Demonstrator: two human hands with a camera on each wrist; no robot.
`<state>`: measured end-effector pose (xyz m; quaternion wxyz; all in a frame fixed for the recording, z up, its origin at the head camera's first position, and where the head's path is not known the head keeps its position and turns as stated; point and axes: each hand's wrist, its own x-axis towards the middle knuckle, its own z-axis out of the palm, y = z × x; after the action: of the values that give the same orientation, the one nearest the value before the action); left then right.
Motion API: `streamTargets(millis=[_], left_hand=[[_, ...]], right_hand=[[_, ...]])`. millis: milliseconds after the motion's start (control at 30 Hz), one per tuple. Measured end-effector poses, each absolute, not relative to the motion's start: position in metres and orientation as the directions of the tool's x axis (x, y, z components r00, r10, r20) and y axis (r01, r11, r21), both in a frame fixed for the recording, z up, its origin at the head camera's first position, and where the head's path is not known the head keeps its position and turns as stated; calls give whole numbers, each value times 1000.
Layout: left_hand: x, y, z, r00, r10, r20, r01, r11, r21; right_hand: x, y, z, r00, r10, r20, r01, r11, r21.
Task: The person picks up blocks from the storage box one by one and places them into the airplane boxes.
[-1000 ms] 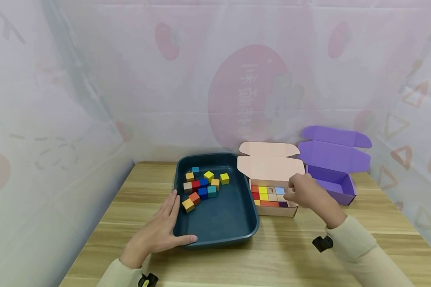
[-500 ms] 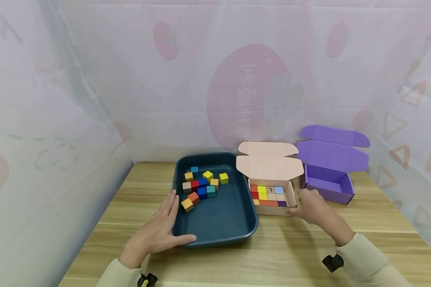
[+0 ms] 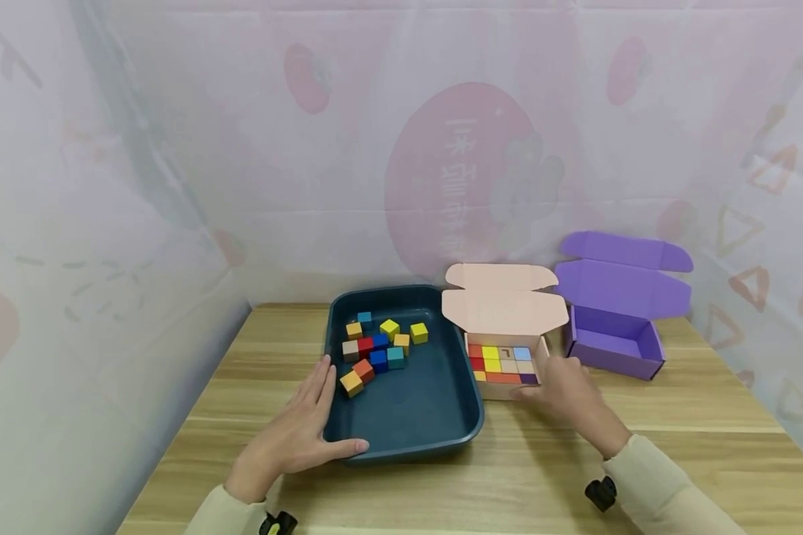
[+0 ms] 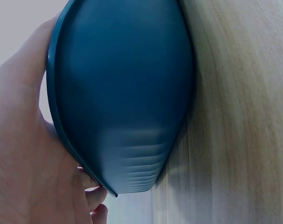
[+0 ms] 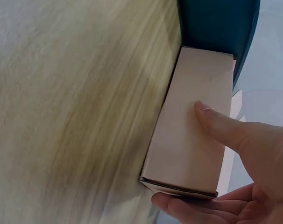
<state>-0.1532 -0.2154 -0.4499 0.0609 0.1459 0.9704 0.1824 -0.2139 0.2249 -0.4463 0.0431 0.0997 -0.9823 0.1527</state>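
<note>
My left hand (image 3: 294, 431) rests on the near left corner of a dark teal tray (image 3: 415, 401). Its fingers lie straight along the left rim and its thumb along the front rim. Loose coloured wooden cubes (image 3: 378, 361) sit in the tray's left and far part. Beside the tray stands a pale pink cardboard box (image 3: 505, 310), lid raised, with rows of coloured cubes (image 3: 491, 365) inside. My right hand (image 3: 569, 386) grips this box's near right corner. In the right wrist view, the thumb (image 5: 221, 128) presses the front wall while the fingers bend against the right side.
A purple box (image 3: 616, 342) stands behind and right of the pink one, its lid up and no cubes visible in it. A wooden table (image 3: 428, 494) lies under everything. Printed cloth (image 3: 308, 208) hangs close behind and on both sides.
My right hand has come down from over the pink box's right wall, out to the right, then back left onto its near corner. My left hand and the tray have stayed put.
</note>
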Motion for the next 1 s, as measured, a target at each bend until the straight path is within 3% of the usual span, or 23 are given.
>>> streamTargets(millis=[167, 1000], left_hand=[[-153, -217, -451, -951, 304, -64, 260, 891, 371], [-154, -215, -451, -950, 302, -79, 254, 894, 370]], right_hand=[[-220, 226, -450, -988, -131, 85, -154, 909, -386], [-279, 227, -451, -991, -104, 80, -129, 878, -461]])
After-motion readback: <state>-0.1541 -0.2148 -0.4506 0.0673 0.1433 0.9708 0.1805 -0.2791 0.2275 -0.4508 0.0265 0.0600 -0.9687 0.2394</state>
